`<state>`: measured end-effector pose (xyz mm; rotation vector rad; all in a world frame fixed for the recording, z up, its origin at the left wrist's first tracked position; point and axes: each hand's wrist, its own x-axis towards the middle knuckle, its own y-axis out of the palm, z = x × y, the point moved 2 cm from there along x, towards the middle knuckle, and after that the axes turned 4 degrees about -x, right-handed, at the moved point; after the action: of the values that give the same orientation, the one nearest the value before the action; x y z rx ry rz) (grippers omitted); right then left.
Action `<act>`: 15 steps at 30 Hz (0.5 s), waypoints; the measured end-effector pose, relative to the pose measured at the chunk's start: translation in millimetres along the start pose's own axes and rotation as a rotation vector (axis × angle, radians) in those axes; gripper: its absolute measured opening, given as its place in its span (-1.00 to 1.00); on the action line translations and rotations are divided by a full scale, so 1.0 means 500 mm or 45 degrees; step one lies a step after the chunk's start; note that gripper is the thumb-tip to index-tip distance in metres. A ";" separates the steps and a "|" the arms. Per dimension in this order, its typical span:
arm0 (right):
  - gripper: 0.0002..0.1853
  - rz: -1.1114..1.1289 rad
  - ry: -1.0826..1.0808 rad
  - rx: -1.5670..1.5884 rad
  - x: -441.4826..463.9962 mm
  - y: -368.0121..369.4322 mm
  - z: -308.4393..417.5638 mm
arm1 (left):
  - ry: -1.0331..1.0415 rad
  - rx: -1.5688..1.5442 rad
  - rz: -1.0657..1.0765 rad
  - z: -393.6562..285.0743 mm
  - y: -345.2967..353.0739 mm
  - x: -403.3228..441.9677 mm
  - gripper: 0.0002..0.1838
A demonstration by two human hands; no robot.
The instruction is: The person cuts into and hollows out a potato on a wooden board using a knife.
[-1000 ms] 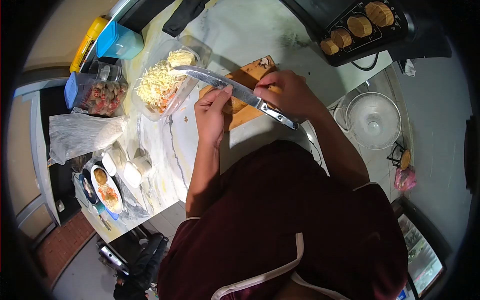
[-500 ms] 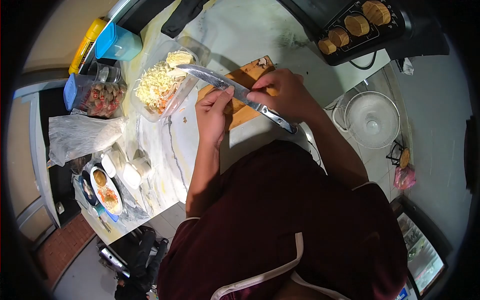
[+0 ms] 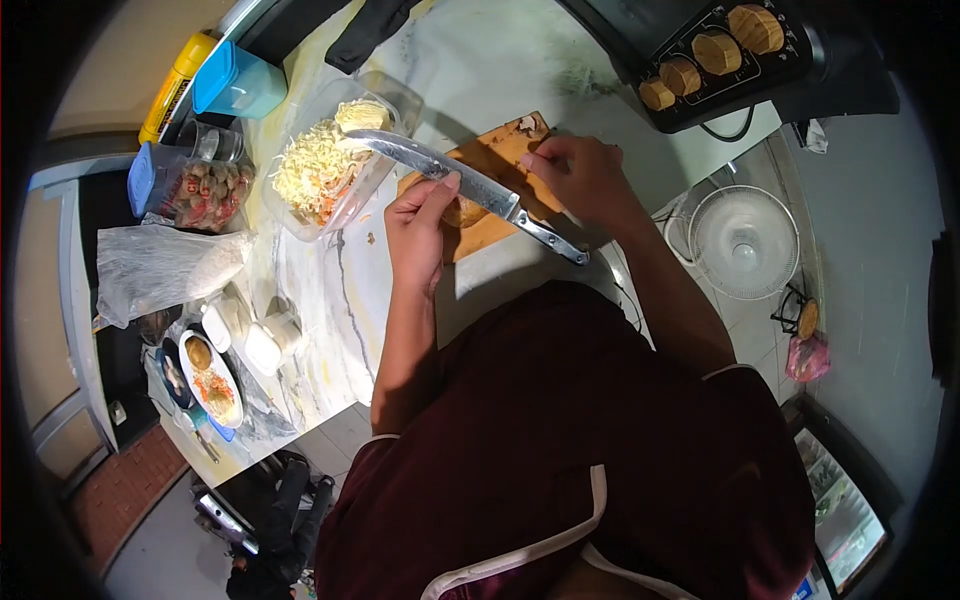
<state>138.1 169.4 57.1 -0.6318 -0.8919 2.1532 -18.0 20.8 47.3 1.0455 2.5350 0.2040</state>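
My left hand (image 3: 418, 222) pinches the blade of a large knife (image 3: 480, 188) between thumb and fingers, with the blade tip to the upper left and the handle toward me at the right. Beneath the knife lies a wooden cutting board (image 3: 510, 165), with a brown round item partly hidden by the blade. My right hand (image 3: 580, 180) is over the board's right side, off the knife, its thumb and fingertips drawn together; anything between them is too small to tell. A clear container (image 3: 345, 215) of shredded vegetables stands left of the board, near the blade tip.
At the left are a blue-lidded tub (image 3: 240, 85), a yellow bottle (image 3: 180, 85), a jar (image 3: 205, 190), a plastic bag (image 3: 160, 270), white-lidded containers (image 3: 265, 350) and an oval plate of food (image 3: 212, 385). A black appliance with wooden knobs (image 3: 718, 55) sits upper right. A person (image 3: 270, 540) shows below.
My right hand has moved away from the knife, a little to the right, uncovering more of the board. My left hand keeps its hold on the blade, nearly unmoved.
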 end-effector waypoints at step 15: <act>-0.84 -0.142 -0.329 -0.436 -0.009 0.012 -0.013 | 0.008 -0.032 -0.003 -0.005 -0.013 -0.005 -0.89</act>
<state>142.4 165.6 49.0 -0.4579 -1.4211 2.0263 -21.6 14.2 48.5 1.0342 2.5323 0.2384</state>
